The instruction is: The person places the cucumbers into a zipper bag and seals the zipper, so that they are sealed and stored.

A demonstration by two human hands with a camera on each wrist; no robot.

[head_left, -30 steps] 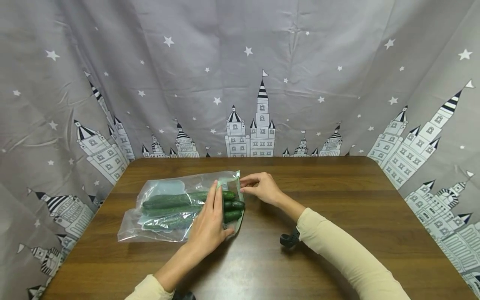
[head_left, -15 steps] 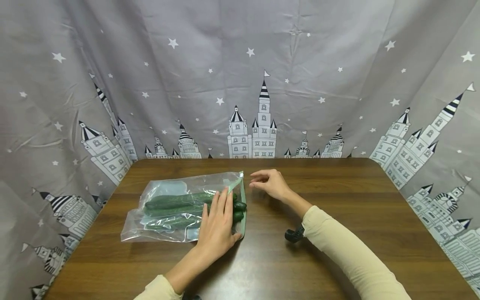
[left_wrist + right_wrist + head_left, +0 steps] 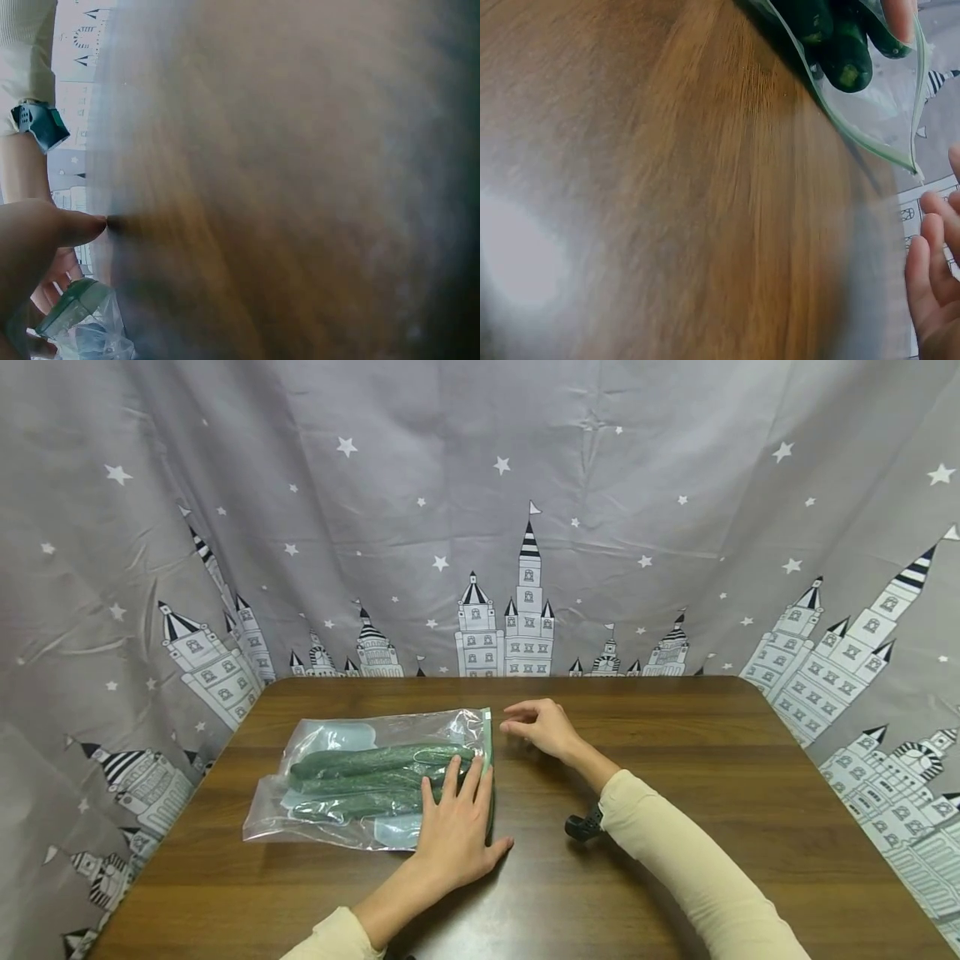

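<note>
A clear zip bag (image 3: 273, 817) lies on the table with several long green cucumbers (image 3: 360, 764) inside. Its green-edged mouth faces right. My left hand (image 3: 457, 839) rests on the bag by the mouth, fingers straight and spread, thumb out past the edge. Just right of the bag's far corner is my right hand (image 3: 546, 727), fingers loosely bent, holding nothing. In the right wrist view the cucumber ends (image 3: 847, 67) show inside the gaping mouth (image 3: 855, 136), close to my right fingers (image 3: 934, 255). The left wrist view catches my left thumb (image 3: 79, 225) and the green bag edge (image 3: 71, 307).
The brown wooden table (image 3: 675, 735) extends on both sides of the bag. Behind it hangs a grey curtain (image 3: 390, 493) printed with castles and stars. A dark strapped device (image 3: 583, 825) sits at my right wrist.
My left hand has slid right and towards me over the bag, and its top side now lies flatter by the mouth. My right hand has come away from the bag's far corner.
</note>
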